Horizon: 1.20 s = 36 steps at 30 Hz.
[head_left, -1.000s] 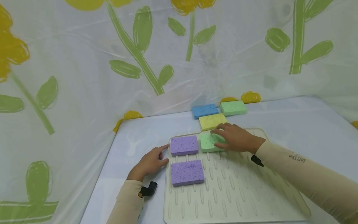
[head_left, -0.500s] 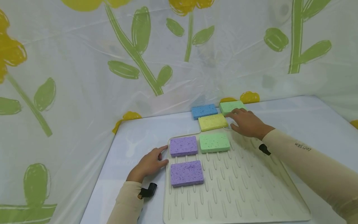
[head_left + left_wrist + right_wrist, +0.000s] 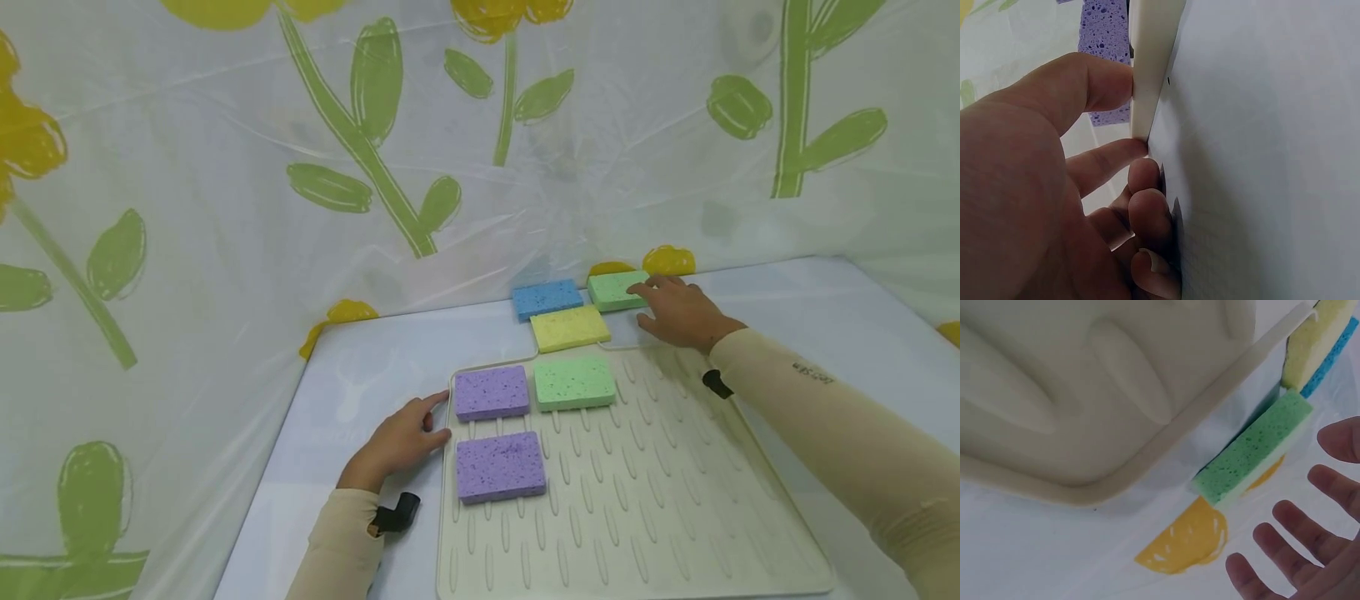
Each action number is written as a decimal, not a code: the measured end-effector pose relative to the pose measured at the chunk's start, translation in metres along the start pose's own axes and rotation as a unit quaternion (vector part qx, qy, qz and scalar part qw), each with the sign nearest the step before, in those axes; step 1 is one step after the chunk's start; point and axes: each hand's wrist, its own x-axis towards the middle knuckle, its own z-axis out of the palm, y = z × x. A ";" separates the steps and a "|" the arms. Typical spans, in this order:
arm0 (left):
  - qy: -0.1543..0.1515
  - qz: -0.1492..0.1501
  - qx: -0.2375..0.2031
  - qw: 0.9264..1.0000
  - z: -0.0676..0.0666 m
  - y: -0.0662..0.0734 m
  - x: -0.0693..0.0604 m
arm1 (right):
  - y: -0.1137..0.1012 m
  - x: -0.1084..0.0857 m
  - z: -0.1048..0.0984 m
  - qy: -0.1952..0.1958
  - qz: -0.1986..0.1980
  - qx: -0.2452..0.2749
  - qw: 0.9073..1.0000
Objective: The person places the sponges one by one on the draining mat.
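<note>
My right hand [image 3: 682, 312] hovers with spread fingers at the right end of a far green sponge [image 3: 611, 292] on the table. In the right wrist view its fingers are apart from that green sponge [image 3: 1250, 453]. My left hand [image 3: 397, 437] rests beside the ridged cream mat [image 3: 637, 517]. In the left wrist view the thumb and index finger touch the mat's raised edge [image 3: 1147, 62], and the other fingers bend loosely against the table. On the mat lie two purple sponges, one farther back [image 3: 491, 392] and one nearer [image 3: 500, 468], and another green sponge [image 3: 575, 385].
A yellow sponge [image 3: 570, 329] overlaps the mat's back edge area. Behind it lies a blue sponge [image 3: 547, 297], left of the far green one. A white cloth [image 3: 225, 250] printed with flowers hangs behind the white table [image 3: 352, 358].
My right hand has left the green sponge on the mat and moved back and right to the far green sponge. My left hand has stayed at the mat's edge.
</note>
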 end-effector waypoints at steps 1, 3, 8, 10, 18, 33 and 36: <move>0.001 0.000 0.000 1.000 0.000 0.000 0.000 | 0.001 0.001 0.000 -0.002 0.001 0.000 1.000; 0.000 -0.001 0.000 1.000 0.000 -0.001 -0.001 | 0.002 0.004 0.000 -0.006 0.005 0.000 1.000; 0.001 -0.005 -0.001 1.000 0.001 -0.002 -0.001 | 0.004 0.014 0.002 -0.006 0.004 -0.005 1.000; 0.003 -0.003 -0.002 1.000 0.000 -0.002 -0.001 | 0.006 0.017 0.003 -0.005 0.001 -0.010 1.000; 0.002 -0.005 -0.007 1.000 0.001 -0.003 -0.003 | 0.010 0.026 0.007 -0.029 0.001 -0.003 1.000; 0.002 -0.003 -0.010 1.000 0.001 0.000 -0.002 | 0.013 0.041 0.007 -0.066 -0.002 0.013 0.998; 0.004 -0.003 -0.004 1.000 0.001 0.000 -0.001 | 0.010 0.044 0.005 -0.072 -0.005 0.014 0.997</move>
